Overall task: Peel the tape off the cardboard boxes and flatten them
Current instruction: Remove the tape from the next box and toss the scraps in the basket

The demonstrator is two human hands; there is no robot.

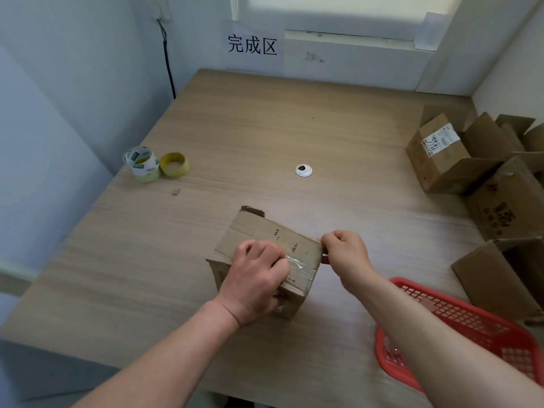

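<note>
as hands [255, 279] [347, 256] grip, box [266, 231] sits (taped).

We saw the left hand [255, 279] and the right hand [348, 256] bare, ungloved. The left forearm [164, 354] and the right forearm [426, 334] were likewise uncovered down to the picture's lower edge. The fingernails were too small for us to make out.
</note>
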